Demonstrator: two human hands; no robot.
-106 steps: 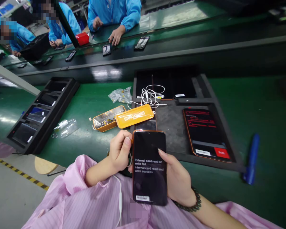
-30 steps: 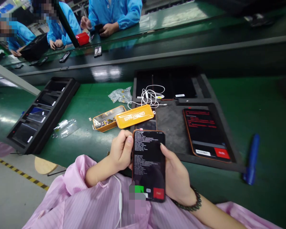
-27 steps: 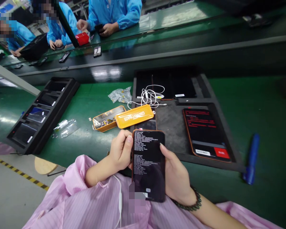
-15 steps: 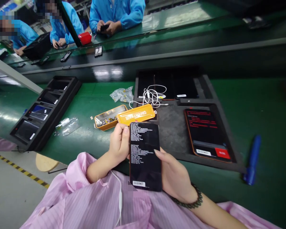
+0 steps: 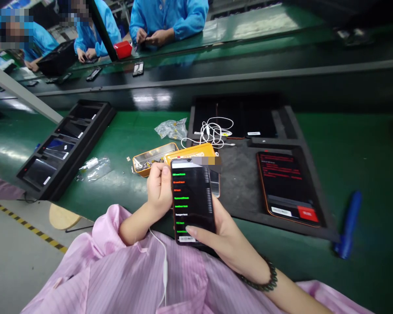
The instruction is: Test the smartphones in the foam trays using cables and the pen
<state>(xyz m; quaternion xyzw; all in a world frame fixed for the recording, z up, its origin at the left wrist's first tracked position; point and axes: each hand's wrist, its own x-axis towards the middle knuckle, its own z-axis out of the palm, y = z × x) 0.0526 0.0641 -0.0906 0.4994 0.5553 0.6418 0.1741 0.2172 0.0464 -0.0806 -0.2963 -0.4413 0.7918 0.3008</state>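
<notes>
Black-screened phone (image 5: 194,203); right hand (image 5: 231,237) holds; left hand (image 5: 159,189) at edge

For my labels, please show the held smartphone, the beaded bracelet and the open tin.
Held smartphone (image 5: 194,204): head view, middle of screen.
Beaded bracelet (image 5: 274,275): head view, outer beads.
Open tin (image 5: 153,155): head view, inner wall.

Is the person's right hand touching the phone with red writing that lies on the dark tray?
Apart. The head view shows it: between the right hand and the phone with red writing, a strip of the dark tray is visible.
</notes>
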